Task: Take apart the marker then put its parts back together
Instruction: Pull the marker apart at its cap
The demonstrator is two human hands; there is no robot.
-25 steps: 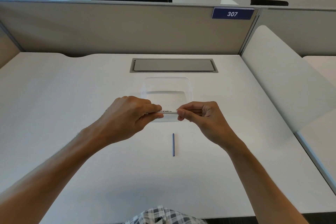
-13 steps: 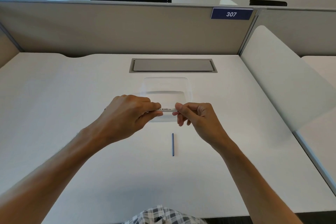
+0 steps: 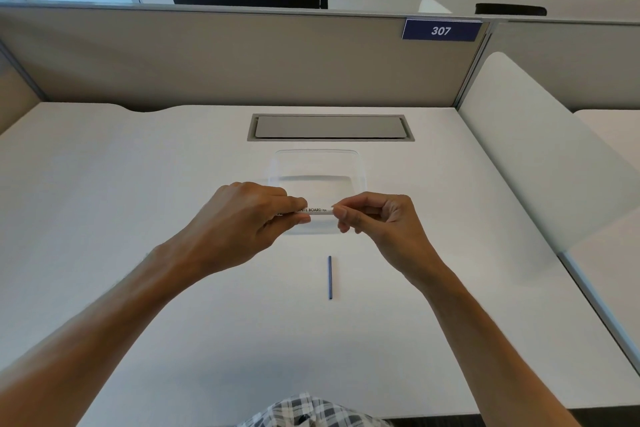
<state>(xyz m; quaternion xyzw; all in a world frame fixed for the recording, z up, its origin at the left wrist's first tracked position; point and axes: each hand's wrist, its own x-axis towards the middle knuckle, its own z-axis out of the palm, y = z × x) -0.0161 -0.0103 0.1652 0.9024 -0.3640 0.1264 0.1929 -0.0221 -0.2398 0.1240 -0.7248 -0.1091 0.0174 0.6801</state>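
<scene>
A white marker barrel [image 3: 317, 211] printed "WHITE BOARD" is held level above the desk, between both hands. My left hand [image 3: 242, 218] grips its left part, which the fingers hide. My right hand [image 3: 377, 218] pinches the barrel's right end with thumb and forefinger; whatever is at that end is covered by the fingertips. A thin blue ink rod [image 3: 330, 277] lies loose on the white desk [image 3: 138, 218], just below the hands and pointing away from me.
A clear plastic tray [image 3: 360, 166] sits right behind the hands. Further back a grey cable hatch [image 3: 329, 127] is set in the desk. Beige partitions [image 3: 207, 62] close the back and sides; a white divider [image 3: 540, 149] stands at the right.
My right hand's fingers have shifted on the barrel's right end, loosening slightly half a second ago and pinching again now. The left hand and the blue rod have stayed in place.
</scene>
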